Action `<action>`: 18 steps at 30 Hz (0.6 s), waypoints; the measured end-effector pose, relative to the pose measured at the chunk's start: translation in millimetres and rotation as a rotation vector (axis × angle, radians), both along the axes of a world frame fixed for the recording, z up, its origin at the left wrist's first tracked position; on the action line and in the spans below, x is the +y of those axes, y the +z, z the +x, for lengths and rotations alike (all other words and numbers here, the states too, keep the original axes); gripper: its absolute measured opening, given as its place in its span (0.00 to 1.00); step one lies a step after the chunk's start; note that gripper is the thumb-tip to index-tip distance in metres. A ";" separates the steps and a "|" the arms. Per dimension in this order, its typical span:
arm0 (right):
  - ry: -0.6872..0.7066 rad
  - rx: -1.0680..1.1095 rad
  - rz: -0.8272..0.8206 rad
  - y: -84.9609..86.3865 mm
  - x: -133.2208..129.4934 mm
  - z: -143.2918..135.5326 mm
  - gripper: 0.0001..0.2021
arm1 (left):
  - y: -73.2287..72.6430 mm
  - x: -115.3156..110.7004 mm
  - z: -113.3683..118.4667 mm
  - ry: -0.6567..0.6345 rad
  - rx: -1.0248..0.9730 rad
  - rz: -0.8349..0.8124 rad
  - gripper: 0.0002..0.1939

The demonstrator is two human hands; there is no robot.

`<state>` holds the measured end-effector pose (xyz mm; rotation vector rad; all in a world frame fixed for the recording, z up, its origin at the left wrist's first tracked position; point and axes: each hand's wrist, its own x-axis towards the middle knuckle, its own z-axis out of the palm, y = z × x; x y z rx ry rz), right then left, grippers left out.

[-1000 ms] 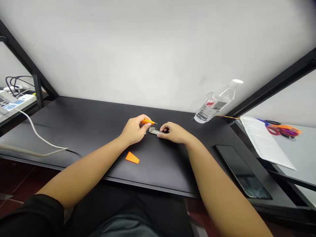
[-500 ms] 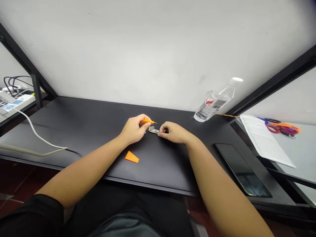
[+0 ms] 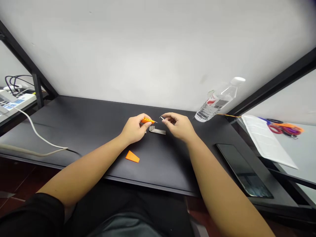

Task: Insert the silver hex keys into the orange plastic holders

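Note:
My left hand (image 3: 135,129) grips an orange hex key holder (image 3: 147,120) with a row of holes; one thin metal key (image 3: 155,122) sticks out of its right end. Between finger and thumb, my right hand (image 3: 179,125) pinches a small L-shaped hex key (image 3: 161,117), raised above the table and apart from the holder. Below and between the hands, several grey hex keys (image 3: 158,131) lie nested side by side on the black table (image 3: 98,115). A flat orange piece (image 3: 132,156), wider at one end, rests nearer to me.
A clear water bottle (image 3: 214,103) stands tilted in view by the wall. At right lie a dark phone (image 3: 244,169) and a white padded sheet (image 3: 268,141), with coloured rings (image 3: 283,128) beyond. White cables (image 3: 37,133) cross the table's left side, near a power strip (image 3: 18,102).
My right hand has lifted off the row of keys, up and slightly right, with one hex key now in its fingers. The left hand and the holder have barely moved.

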<state>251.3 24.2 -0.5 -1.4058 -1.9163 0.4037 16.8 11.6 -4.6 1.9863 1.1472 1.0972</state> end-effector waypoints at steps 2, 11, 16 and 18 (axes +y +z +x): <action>-0.001 0.020 0.018 -0.7 -0.5 -1.6 0.12 | -0.5 0.1 -0.1 -0.001 0.001 0.000 0.09; 0.019 0.027 -0.095 -1.3 -5.9 -9.5 0.06 | -0.2 -0.8 0.5 0.008 0.024 0.001 0.10; 0.018 0.008 -0.119 -3.6 -6.0 -12.9 0.06 | 0.5 -1.1 0.4 0.018 0.033 -0.002 0.10; 0.006 0.026 -0.103 -4.8 -4.5 -13.0 0.07 | 0.2 -0.7 0.3 0.020 0.031 -0.002 0.10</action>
